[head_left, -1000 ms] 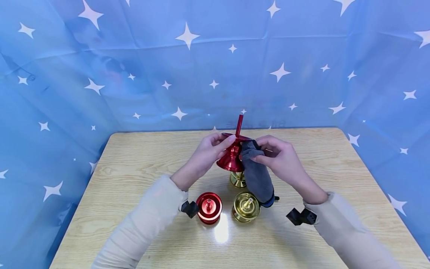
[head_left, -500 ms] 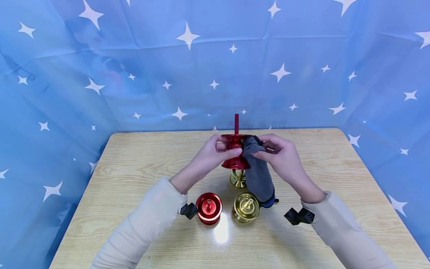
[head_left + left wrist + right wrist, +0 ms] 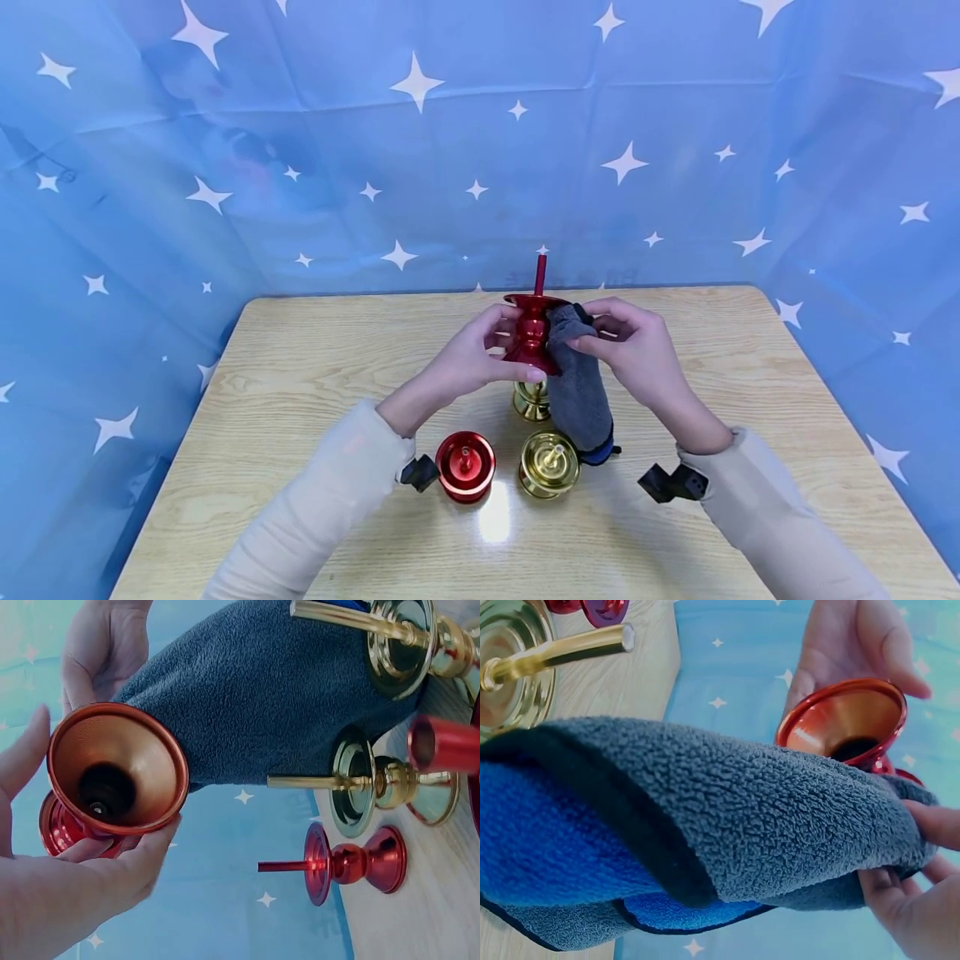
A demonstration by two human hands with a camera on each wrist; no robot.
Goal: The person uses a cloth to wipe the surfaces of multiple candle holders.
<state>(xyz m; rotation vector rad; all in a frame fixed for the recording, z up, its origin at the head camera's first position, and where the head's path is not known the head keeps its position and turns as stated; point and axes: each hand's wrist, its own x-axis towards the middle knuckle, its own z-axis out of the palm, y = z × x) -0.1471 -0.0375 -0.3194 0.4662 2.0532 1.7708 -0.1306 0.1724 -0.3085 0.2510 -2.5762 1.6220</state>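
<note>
My left hand (image 3: 480, 354) holds a shiny red candlestick (image 3: 532, 329) above the table, its fingers behind the stem and its thumb near the base. The stick's thin tube points up and leans slightly right. In the left wrist view the hollow underside of its base (image 3: 120, 769) faces the camera. My right hand (image 3: 637, 346) pinches the top of a grey cloth (image 3: 577, 392) with blue inside folds (image 3: 547, 832). The cloth hangs down against the candlestick's right side and hides part of it.
On the wooden table (image 3: 315, 350) stand a red candlestick (image 3: 466, 467), a gold one (image 3: 550, 463) and a second gold one (image 3: 532, 402) partly covered behind. The left wrist view shows another red candlestick (image 3: 352, 864). A blue starry curtain (image 3: 450, 167) surrounds the table.
The held candlestick has swung upright and then leaned right again, shifting slightly right. My left thumb has slid from its upper plate down to its base. My right hand keeps the cloth against it.
</note>
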